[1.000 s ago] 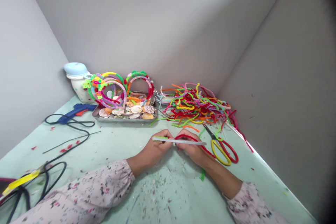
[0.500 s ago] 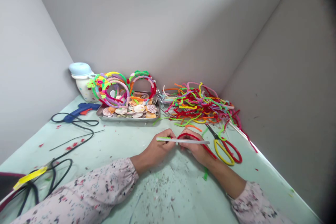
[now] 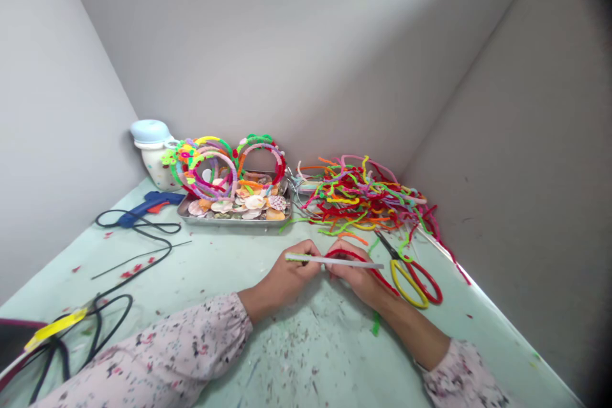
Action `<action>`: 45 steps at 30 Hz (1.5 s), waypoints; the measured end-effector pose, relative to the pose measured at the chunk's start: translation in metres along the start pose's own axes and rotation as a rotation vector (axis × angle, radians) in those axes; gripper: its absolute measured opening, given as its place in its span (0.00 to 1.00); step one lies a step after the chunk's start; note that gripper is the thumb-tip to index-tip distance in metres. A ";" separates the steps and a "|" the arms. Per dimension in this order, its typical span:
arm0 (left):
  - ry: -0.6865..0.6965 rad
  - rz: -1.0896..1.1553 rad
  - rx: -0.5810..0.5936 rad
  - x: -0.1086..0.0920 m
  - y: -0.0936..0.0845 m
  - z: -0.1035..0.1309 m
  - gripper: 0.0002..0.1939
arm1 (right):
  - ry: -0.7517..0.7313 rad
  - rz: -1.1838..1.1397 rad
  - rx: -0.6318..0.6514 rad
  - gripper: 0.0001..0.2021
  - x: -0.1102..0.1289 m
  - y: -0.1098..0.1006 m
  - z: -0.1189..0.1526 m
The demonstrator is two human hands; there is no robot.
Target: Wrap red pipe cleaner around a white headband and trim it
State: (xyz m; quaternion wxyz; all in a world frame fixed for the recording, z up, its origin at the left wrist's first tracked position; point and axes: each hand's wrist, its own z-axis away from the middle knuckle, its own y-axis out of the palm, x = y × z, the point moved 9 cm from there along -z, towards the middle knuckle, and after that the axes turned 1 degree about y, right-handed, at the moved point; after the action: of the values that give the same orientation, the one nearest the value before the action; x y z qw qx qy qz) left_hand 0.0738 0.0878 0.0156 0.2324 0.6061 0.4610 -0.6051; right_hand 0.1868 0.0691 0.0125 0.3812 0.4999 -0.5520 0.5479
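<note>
Since a second ago the whole view has shifted slightly, so the tabletop things sit a little further right in it, while both hands keep nearly the same pose. A thin, flat, pale grey strip (image 3: 354,262) lies level between the hands, above the table, bright green fuzz along its left end. The left hand (image 3: 294,271) has its fingers closed around the strip; the right hand (image 3: 354,277) pinches a fuzzy red stem (image 3: 386,284) against it, fingertips partly hidden, the stem trailing over that hand. Just beside the right wrist lie scissors with red and yellow handles (image 3: 400,257). Beyond are a tangled pile of multicoloured fuzzy stems (image 3: 354,197) and a shallow metal tray (image 3: 239,222) of seashells (image 3: 254,203). Farther left is a blue glue gun (image 3: 146,206).
</note>
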 end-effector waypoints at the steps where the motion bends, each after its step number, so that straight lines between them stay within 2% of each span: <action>1: 0.001 0.001 -0.001 0.000 0.000 0.000 0.03 | 0.006 0.000 0.000 0.04 -0.001 0.000 0.000; 17: -0.007 -0.001 0.014 -0.001 0.001 0.001 0.04 | 0.042 -0.031 -0.003 0.03 -0.009 0.001 -0.001; 26: -0.031 0.020 0.011 0.003 0.001 0.001 0.06 | 0.022 -0.012 -0.024 0.04 -0.010 -0.001 -0.002; 33: -0.012 0.025 -0.001 0.001 0.000 0.000 0.05 | 0.016 0.003 -0.012 0.02 -0.006 0.000 -0.002; 45: -0.010 0.046 0.000 -0.002 0.000 0.001 0.06 | -0.024 0.013 0.002 0.05 -0.009 0.000 -0.002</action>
State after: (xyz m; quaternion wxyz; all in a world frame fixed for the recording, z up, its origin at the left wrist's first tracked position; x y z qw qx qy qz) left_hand 0.0735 0.0860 0.0170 0.2484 0.6135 0.4460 -0.6025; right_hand 0.1880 0.0720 0.0042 0.3704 0.5032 -0.5590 0.5450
